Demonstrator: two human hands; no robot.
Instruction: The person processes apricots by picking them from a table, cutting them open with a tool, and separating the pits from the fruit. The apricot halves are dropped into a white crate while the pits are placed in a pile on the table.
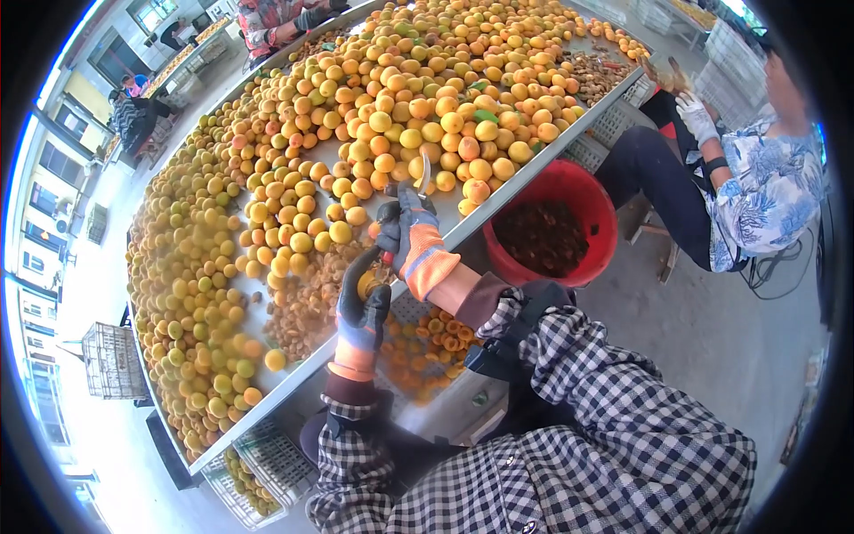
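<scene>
In my gloved left hand [362, 314] is an apricot [366, 285], partly covered by the fingers and thumb. My gloved right hand [408, 233] grips a knife whose curved blade [425, 175] points away from me, over the fruit. Its red handle end [387, 257] shows below the fist, close to the held apricot. Both hands are at the near edge of a metal table [327, 152] heaped with whole apricots [412, 138]. A pile of apricot pits [310, 300] lies beside my left hand. Under the edge, split apricot halves [444, 334] fill part of a crate.
A red bucket [600, 230] with dark contents stands to the right below the table rim [527, 177]. Beyond it sits a co-worker [760, 190] in white gloves; another person [270, 30] works across the table. A plastic crate of apricots [267, 460] is under the left corner.
</scene>
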